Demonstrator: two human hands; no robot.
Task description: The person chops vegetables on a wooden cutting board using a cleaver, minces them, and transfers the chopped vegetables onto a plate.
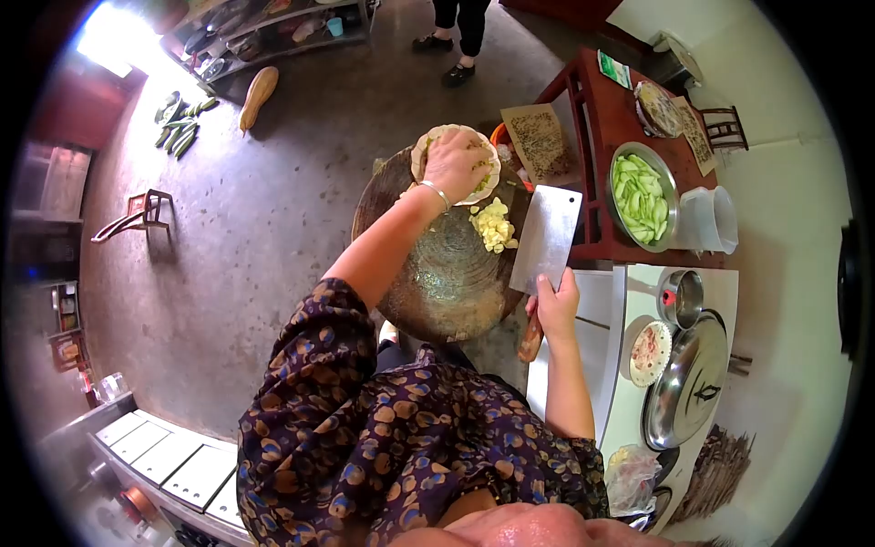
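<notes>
My left hand [458,166], with a bracelet at the wrist, reaches into a white scalloped bowl [421,157] at the far side of a round wooden chopping block [433,292]. Its fingers look slightly parted, and the fingertips are partly hidden among green bits in the bowl. My right hand [554,305] is closed around the wooden handle of a cleaver [547,239], its wide blade raised over the right edge of the block. Between bowl and blade lies a pile of pale yellow chopped pieces [494,225] on the block.
To the right, a red table [588,146] bears a metal basin [673,205] of sliced green vegetable and plastic tubs [715,219]. A white counter [620,365] holds a lidded pan [684,387]. A person [460,36] stands ahead. A squash [259,96] and small chair [146,211] are leftward.
</notes>
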